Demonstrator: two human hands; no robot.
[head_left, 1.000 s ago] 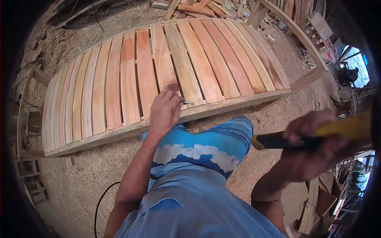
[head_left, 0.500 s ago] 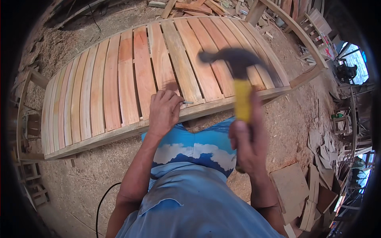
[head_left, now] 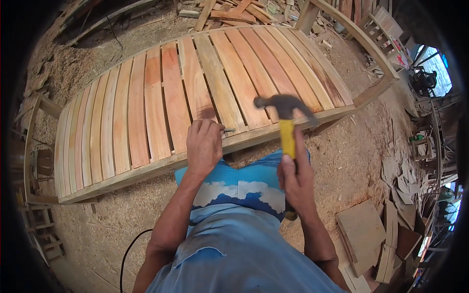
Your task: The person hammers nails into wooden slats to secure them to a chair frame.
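Observation:
A claw hammer with a dark head and yellow handle is gripped in my right hand. Its head hangs over the near edge of the slatted wooden bed frame, to the right of my left hand. Closed fingers of my left hand rest at that edge, pinching a nail, whose thin grey metal end sticks out to the right above a slat. Long wooden slats run away from me across the frame with narrow gaps. What lies under the left fingers is hidden.
Curved end rails rise at the frame's left and right, the right one bending toward me. Wood offcuts are heaped beyond the frame; boards lie at lower right. Sawdust covers the floor. A black cable curves beside my left arm.
The hammer has come down and to the left, closer to my left hand, and is less blurred. My left hand still pinches the nail at nearly the same spot.

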